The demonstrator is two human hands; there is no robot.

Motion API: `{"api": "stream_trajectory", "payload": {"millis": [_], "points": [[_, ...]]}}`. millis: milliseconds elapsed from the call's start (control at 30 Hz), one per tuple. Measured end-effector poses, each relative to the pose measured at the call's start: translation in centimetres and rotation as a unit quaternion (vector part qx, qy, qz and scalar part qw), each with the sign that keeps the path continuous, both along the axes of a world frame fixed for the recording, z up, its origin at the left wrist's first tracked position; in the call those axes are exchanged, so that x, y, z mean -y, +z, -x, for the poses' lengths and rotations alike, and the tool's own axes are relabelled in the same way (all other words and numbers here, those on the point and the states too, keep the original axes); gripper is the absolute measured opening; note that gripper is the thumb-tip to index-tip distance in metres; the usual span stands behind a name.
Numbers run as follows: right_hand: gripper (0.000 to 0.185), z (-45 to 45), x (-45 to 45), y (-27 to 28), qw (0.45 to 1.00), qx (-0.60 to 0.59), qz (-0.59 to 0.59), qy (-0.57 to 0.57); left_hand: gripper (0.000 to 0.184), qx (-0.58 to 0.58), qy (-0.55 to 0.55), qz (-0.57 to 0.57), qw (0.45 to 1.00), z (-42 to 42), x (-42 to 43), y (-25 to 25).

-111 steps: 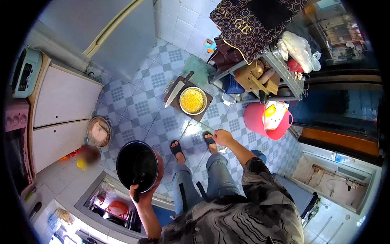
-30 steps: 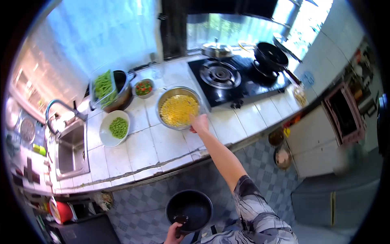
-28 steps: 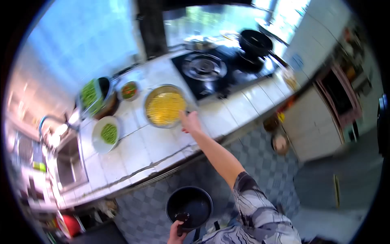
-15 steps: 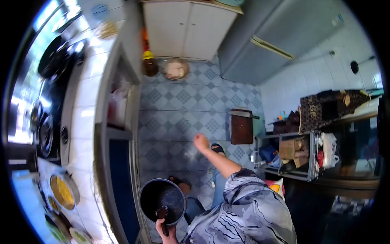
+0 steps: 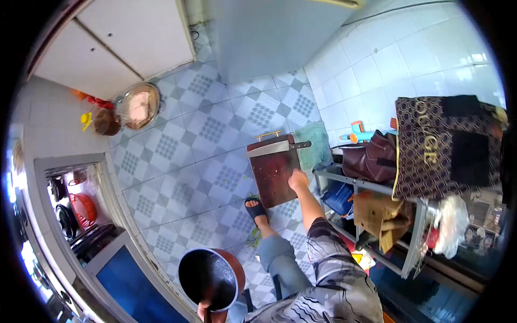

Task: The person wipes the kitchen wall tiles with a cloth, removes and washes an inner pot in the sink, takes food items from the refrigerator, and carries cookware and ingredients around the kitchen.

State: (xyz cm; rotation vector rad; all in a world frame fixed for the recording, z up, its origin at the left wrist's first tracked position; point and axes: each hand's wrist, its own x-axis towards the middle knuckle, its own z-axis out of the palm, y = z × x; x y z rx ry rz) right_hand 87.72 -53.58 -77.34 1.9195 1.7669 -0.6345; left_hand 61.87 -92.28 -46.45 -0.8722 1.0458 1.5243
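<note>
My left hand (image 5: 203, 311), at the bottom edge of the view, is closed around the dark handle of a deep saucepan (image 5: 235, 269). Reddish brown outside and dark inside, the pan is tilted so its opening faces up; a blurred brown shape shows within it. My right hand (image 5: 298, 180) is stretched forward over the right edge of a dark red-brown cutting board (image 5: 272, 175), fingers curled and nothing visible in them. Whether it touches the board I cannot tell. Across the board's far end lies a kitchen knife (image 5: 274, 148), its black handle pointing right.
A green cloth or mat (image 5: 313, 145) lies beside the board. On the right stands a metal rack (image 5: 353, 185) with a cardboard box (image 5: 379, 212) and bags. A basin (image 5: 145, 107) sits by the white cabinet (image 5: 118, 37). My sandalled foot (image 5: 256, 210) is near the board.
The view has turned right and come closer to the cutting board. My right hand has moved from over bare floor to the board's right edge. The saucepan stays in my left hand.
</note>
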Motion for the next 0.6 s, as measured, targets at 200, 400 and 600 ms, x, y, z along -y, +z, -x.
{"api": "stream_trajectory", "payload": {"millis": [200, 400, 600], "points": [[0.021, -2.1, -7.6, -9.0, 0.989, 0.016, -0.133, 0.065, 0.052, 0.042, -0.045, 0.077, 0.995, -2.8, -6.1, -6.0], [0.012, -3.4, -11.8, -14.5, 0.961, 0.033, -0.205, 0.184, 0.041, 0.054, -0.075, 0.124, 0.988, -2.8, -8.6, -7.6], [0.014, -5.2, -12.4, -13.7, 0.935, -0.024, -0.198, 0.293, 0.070, 0.025, -0.108, 0.246, 0.963, -2.2, -11.6, -8.2]]}}
